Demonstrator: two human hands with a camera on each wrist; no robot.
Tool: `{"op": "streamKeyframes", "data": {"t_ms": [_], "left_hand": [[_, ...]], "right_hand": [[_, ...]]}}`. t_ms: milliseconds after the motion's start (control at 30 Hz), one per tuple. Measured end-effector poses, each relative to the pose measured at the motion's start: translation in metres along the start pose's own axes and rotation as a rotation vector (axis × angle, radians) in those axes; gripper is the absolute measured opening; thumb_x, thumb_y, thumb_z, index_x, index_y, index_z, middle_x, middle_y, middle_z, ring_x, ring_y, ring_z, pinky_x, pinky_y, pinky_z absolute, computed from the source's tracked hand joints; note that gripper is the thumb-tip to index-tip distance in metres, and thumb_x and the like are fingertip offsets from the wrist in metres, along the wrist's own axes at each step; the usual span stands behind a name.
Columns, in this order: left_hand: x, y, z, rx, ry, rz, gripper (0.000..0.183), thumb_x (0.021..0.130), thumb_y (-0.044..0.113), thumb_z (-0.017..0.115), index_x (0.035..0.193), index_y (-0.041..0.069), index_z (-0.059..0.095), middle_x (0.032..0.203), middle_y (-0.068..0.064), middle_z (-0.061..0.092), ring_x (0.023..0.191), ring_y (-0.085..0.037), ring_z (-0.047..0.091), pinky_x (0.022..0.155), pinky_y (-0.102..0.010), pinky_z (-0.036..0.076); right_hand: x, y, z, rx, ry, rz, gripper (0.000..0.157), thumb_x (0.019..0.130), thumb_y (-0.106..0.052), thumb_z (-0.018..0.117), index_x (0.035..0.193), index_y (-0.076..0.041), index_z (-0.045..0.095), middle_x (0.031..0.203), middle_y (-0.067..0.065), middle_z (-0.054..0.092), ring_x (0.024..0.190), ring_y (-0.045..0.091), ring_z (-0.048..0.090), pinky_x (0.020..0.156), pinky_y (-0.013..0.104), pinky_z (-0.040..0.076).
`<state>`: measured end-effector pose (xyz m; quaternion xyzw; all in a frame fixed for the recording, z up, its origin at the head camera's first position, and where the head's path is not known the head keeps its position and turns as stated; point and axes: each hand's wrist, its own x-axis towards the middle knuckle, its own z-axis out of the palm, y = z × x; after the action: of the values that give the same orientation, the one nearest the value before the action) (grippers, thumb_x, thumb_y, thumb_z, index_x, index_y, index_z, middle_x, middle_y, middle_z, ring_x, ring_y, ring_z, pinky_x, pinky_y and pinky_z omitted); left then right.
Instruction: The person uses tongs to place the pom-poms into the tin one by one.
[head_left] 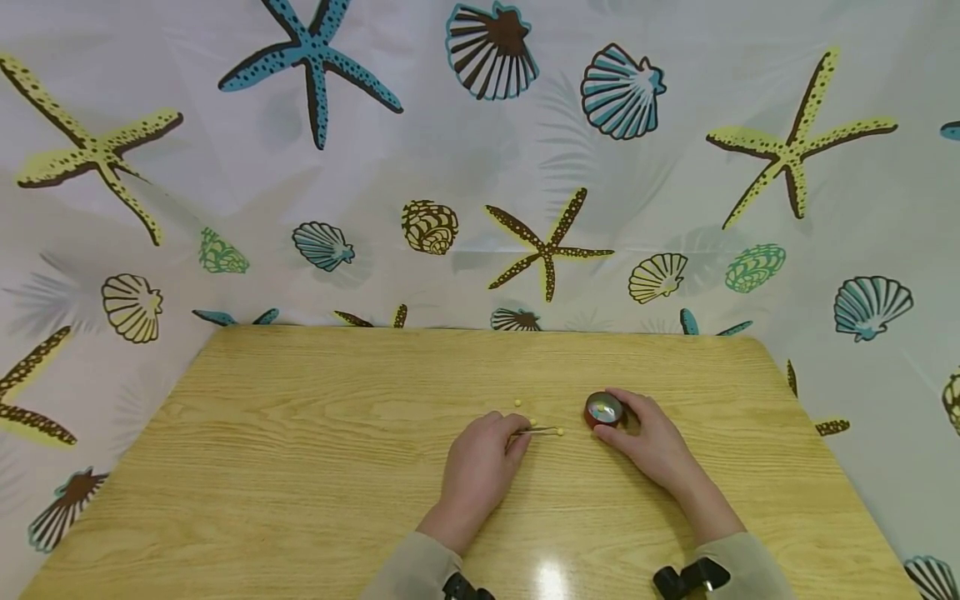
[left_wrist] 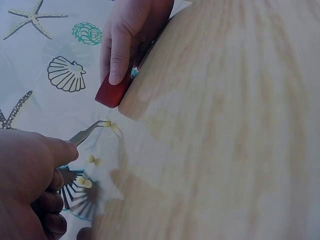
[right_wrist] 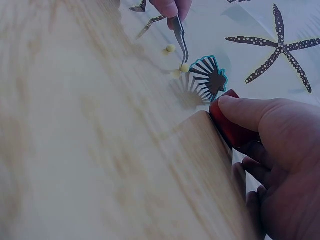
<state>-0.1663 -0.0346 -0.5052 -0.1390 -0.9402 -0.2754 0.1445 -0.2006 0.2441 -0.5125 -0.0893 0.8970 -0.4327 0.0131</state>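
Note:
My left hand (head_left: 483, 462) pinches a pair of metal tweezers (head_left: 538, 430) between thumb and fingers. At their bent tips is a small yellow bead (head_left: 559, 432), low over the wooden table. The left wrist view shows this bead (left_wrist: 107, 123) right at the tweezer tips (left_wrist: 92, 130). With thumb and fingers, my right hand (head_left: 656, 442) grips the sides of a small round red container (head_left: 603, 410), just right of the bead. Colourful spots and something yellow show inside its round top. The right wrist view shows my right thumb along its red wall (right_wrist: 235, 127).
Further yellow beads lie close to my left hand: one bead (head_left: 517, 402) behind it and another (head_left: 533, 422) beside the tweezers. The wooden table (head_left: 300, 467) ends at the back against a white cloth (head_left: 375, 175) printed with starfish and shells.

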Motion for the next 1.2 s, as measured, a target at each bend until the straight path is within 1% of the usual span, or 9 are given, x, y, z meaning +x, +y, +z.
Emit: {"op": "streamKeyframes", "data": {"t_ms": [300, 733, 1000, 1200], "left_hand": [[0.0, 0.001, 0.0, 0.01, 0.012, 0.018, 0.008, 0.104, 0.024, 0.082, 0.11, 0.021, 0.085, 0.08, 0.007, 0.062, 0.064, -0.009, 0.047, 0.057, -0.028, 0.041], [0.0, 0.003, -0.003, -0.003, 0.032, 0.014, 0.007, 0.104, 0.025, 0.081, 0.11, 0.021, 0.085, 0.078, 0.009, 0.059, 0.064, -0.01, 0.046, 0.056, -0.028, 0.04], [0.003, 0.007, -0.009, -0.031, 0.05, 0.032, 0.007, 0.105, 0.025, 0.08, 0.11, 0.021, 0.084, 0.078, 0.009, 0.056, 0.064, -0.01, 0.045, 0.056, -0.028, 0.04], [0.009, 0.016, -0.013, -0.04, 0.059, 0.038, 0.01, 0.105, 0.025, 0.08, 0.112, 0.02, 0.085, 0.08, 0.009, 0.058, 0.065, -0.011, 0.045, 0.057, -0.028, 0.04]], "right_hand": [[0.001, 0.0, 0.0, -0.003, -0.001, -0.003, 0.073, 0.103, -0.037, 0.082, 0.162, -0.006, 0.052, 0.162, 0.024, 0.051, 0.154, 0.047, 0.042, 0.123, 0.066, 0.033], [0.001, 0.0, 0.0, 0.002, -0.01, -0.004, 0.073, 0.104, -0.036, 0.082, 0.162, -0.006, 0.052, 0.162, 0.024, 0.051, 0.154, 0.047, 0.042, 0.123, 0.066, 0.033], [0.0, -0.001, -0.001, 0.011, -0.011, 0.009, 0.072, 0.104, -0.035, 0.082, 0.162, -0.006, 0.052, 0.161, 0.024, 0.051, 0.154, 0.047, 0.042, 0.123, 0.066, 0.033], [0.0, -0.001, 0.0, 0.009, -0.007, 0.007, 0.072, 0.104, -0.035, 0.082, 0.162, -0.006, 0.052, 0.161, 0.025, 0.052, 0.153, 0.047, 0.043, 0.123, 0.066, 0.033]]}}
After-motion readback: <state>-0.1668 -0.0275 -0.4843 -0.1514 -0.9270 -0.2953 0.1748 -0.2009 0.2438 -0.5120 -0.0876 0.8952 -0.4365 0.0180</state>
